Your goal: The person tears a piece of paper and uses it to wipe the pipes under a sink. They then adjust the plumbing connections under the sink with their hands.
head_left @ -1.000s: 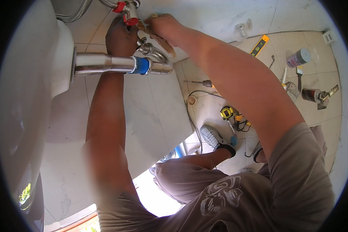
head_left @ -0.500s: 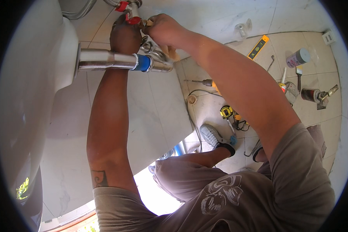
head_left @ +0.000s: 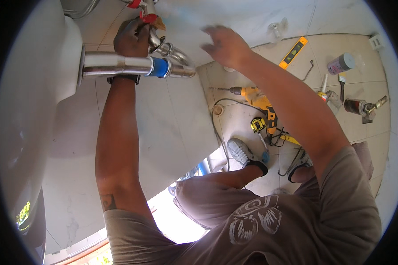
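Note:
My left hand [head_left: 132, 39], its fingers curled, is up beside the angle valve with a red handle [head_left: 148, 18]. What its fingertips hold is hidden behind the hand and fittings. A small brown strip [head_left: 159, 23], like paper or cloth, sticks out at the valve's right side. Below it hangs a curved chrome trap pipe [head_left: 174, 54]. A wide chrome drain pipe [head_left: 115, 65] with a blue band [head_left: 159, 67] crosses over my left wrist. My right hand [head_left: 227, 46] is in the air right of the pipes, fingers spread, slightly blurred and holding nothing.
A white basin [head_left: 26, 110] fills the left side. On the tiled floor lie a yellow drill [head_left: 261, 101] with its cord, a tape measure [head_left: 258, 124], a spirit level [head_left: 293, 53], a paintbrush [head_left: 342, 86] and several cans, including a grey-topped can [head_left: 340, 65].
My right hand has left the valve and moved right, its fingers now spread. The brown strip that hung below it has shifted to the valve. My left hand has moved slightly left and down.

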`<state>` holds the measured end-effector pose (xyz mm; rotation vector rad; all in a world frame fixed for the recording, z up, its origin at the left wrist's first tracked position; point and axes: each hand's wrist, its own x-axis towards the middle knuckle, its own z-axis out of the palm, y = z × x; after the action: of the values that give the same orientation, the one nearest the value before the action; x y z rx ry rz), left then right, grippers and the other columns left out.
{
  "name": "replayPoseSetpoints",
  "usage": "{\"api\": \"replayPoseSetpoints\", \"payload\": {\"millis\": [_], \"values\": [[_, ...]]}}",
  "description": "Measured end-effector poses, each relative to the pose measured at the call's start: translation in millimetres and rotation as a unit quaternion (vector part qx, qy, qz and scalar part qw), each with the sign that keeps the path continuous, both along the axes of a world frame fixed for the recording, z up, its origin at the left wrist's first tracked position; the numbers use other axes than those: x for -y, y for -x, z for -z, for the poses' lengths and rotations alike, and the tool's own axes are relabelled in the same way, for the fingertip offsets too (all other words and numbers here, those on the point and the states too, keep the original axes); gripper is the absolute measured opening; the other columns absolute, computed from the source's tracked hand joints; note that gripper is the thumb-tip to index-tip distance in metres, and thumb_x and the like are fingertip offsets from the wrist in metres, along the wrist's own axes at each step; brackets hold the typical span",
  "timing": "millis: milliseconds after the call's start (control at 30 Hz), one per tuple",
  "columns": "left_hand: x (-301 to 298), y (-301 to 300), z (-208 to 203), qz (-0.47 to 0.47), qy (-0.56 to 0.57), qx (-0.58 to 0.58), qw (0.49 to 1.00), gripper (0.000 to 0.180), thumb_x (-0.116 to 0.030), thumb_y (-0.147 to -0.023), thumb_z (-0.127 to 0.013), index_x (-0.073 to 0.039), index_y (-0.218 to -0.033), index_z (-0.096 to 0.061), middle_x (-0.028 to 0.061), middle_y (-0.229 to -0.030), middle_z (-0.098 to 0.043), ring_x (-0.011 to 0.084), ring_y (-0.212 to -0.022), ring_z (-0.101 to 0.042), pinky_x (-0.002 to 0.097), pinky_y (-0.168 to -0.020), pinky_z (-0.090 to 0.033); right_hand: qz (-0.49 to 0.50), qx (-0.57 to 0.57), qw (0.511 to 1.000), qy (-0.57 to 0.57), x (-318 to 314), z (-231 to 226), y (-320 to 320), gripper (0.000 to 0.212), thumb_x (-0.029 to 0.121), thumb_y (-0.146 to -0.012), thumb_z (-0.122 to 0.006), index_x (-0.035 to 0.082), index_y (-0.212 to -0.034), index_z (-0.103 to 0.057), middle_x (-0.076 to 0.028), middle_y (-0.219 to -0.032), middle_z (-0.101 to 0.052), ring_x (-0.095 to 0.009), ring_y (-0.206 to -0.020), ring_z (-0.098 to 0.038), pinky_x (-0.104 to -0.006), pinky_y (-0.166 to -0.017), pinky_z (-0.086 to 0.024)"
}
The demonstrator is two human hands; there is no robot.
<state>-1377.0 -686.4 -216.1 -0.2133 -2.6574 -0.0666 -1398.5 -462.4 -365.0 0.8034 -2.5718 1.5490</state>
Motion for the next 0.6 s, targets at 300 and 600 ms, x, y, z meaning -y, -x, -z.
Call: {"api": "replayPoseSetpoints", "payload": {"millis": [300, 600], "values": [[3, 12, 0, -0.001, 0.012, 0.000, 1.000, 0.023, -0.025, -0.089, -0.070, -0.004, -0.099, -0.074, 0.0177, -0.097, -0.069, 0.0370, -0.088, -0.069, 0.0452, -0.079, -0.054, 0.022, -0.073, 0.955, 0.286, 72, -68, 29, 0.018, 0.016, -0.094, -0.060, -0.002, -0.096, -0.064, -0.026, -0.085, -0.068, -0.047, -0.087, -0.065, -0.0522, -0.078, -0.052], [12, 17, 0, 0.020, 0.060, 0.012, 0.998, 0.026, -0.027, -0.088, -0.070, -0.004, -0.099, -0.074, 0.0179, -0.093, -0.070, 0.0376, -0.086, -0.068, 0.0457, -0.078, -0.053, 0.006, -0.075, 0.965, 0.251, 86, -60, 32, 0.015, 0.014, -0.093, -0.057, 0.003, -0.100, -0.064, -0.025, -0.097, -0.068, -0.047, -0.092, -0.065, -0.0524, -0.082, -0.052]]}}
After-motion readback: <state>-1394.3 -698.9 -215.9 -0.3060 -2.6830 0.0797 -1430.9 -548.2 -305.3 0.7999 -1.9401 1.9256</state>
